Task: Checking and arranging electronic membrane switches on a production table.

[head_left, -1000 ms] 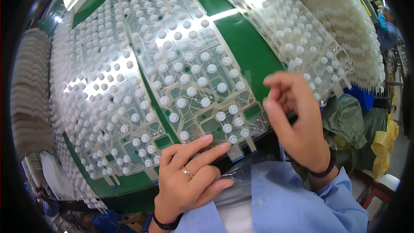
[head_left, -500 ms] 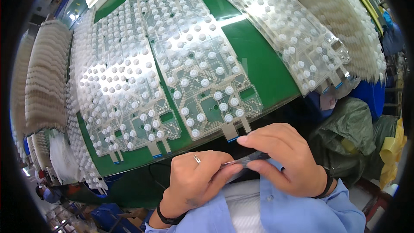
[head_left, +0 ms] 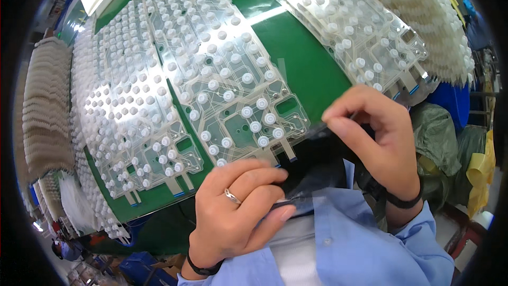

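At the near edge of the glossy green counter [head_left: 296, 47], my right hand [head_left: 378, 137] has just risen away from my left hand [head_left: 233, 201], thumb and forefinger pinched on what looks like dark, see-through plastic film [head_left: 316, 130]; my left hand half-curls near more of it, its grip unclear; the clear, white-domed circuit sheet [head_left: 238, 95] lies just beyond; I judge the film is being drawn out.
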A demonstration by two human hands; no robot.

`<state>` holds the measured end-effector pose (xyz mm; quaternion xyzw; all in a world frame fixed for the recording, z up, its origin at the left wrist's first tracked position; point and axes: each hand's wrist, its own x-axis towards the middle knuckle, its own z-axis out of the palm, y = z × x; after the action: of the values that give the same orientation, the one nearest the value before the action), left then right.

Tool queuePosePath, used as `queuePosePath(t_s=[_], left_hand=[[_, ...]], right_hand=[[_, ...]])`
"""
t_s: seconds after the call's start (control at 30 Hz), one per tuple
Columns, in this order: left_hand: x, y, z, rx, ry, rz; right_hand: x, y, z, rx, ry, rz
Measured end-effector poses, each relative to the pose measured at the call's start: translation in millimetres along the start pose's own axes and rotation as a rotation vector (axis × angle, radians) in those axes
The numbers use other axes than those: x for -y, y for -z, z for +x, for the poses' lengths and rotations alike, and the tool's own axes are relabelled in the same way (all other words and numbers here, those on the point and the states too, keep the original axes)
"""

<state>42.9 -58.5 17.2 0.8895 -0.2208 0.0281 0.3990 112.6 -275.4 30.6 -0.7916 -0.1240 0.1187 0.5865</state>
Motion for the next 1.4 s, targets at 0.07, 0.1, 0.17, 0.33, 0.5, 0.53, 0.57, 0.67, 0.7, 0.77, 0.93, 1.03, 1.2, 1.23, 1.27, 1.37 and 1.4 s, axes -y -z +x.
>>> queuePosePath(t_s=[0.07,0.1,0.17,0.33,0.5,0.53,0.57,0.67,0.7,0.77,0.93,1.03,1.2,1.23,1.27,1.37,1.4], left_hand=[[-2,-3,5,0.006,-0.023,0.083],[1,-5,6,0.01,-0.025,0.102],[9,-12,8,0.018,-0.028,0.138],[19,-15,2,0.022,-0.052,0.117],[22,-15,2,0.019,-0.071,0.126],[23,-15,2,0.019,-0.072,0.123],[23,-16,1,0.017,-0.073,0.121],[24,-16,1,0.015,-0.076,0.121],[24,-16,1,0.015,-0.077,0.122],[24,-16,1,0.013,-0.078,0.119],[24,-16,2,0.016,-0.079,0.121],[24,-16,1,0.01,-0.081,0.128],[24,-17,1,0.004,-0.077,0.13],[24,-17,0,0.006,-0.077,0.13],[24,-18,0,0.009,-0.079,0.129],[23,-18,2,0.035,-0.091,0.172],[22,-18,2,0.046,-0.096,0.194]], right_hand=[[-4,-1,9,0.05,-0.08,0.004],[-6,-1,12,0.076,-0.12,0.007],[-14,-5,14,0.057,-0.073,-0.03],[-12,-12,16,0.061,-0.082,-0.118],[-12,-15,17,0.039,-0.054,-0.152],[-13,-15,17,0.035,-0.05,-0.153],[-13,-16,17,0.037,-0.052,-0.155],[-13,-16,17,0.039,-0.052,-0.165],[-13,-16,17,0.037,-0.048,-0.171],[-14,-16,17,0.038,-0.042,-0.182],[-14,-16,17,0.035,-0.051,-0.18],[-13,-17,17,0.035,-0.057,-0.18],[-14,-17,17,0.033,-0.042,-0.189],[-14,-17,17,0.032,-0.043,-0.185],[-15,-17,17,0.028,-0.041,-0.191],[-16,-17,17,0.024,-0.039,-0.204],[-16,-17,17,0.026,-0.042,-0.206]])
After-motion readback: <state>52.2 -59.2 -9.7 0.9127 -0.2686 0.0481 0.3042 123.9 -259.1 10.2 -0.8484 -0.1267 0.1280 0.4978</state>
